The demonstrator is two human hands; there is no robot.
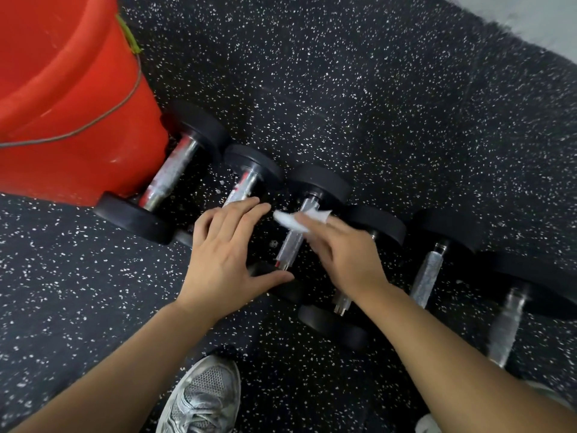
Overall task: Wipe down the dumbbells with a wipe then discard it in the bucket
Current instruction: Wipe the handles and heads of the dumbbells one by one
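Several black dumbbells with chrome handles lie in a row on the speckled floor. My right hand (pixel 340 257) holds a white wipe (pixel 301 218) against the handle of the third dumbbell from the left (pixel 288 248). My left hand (pixel 228 254) lies flat, fingers spread, over the second dumbbell (pixel 249 176), thumb beside the third dumbbell's near head. The red bucket (pixel 62 98) stands at the upper left, touching the first dumbbell (pixel 170 170).
Further dumbbells (pixel 426 276) lie to the right, the last one (pixel 507 326) blurred. My grey sneaker (pixel 203 398) is at the bottom centre and another shoe tip (pixel 427 425) at the bottom right. Black speckled rubber floor (pixel 374 104) extends beyond the row.
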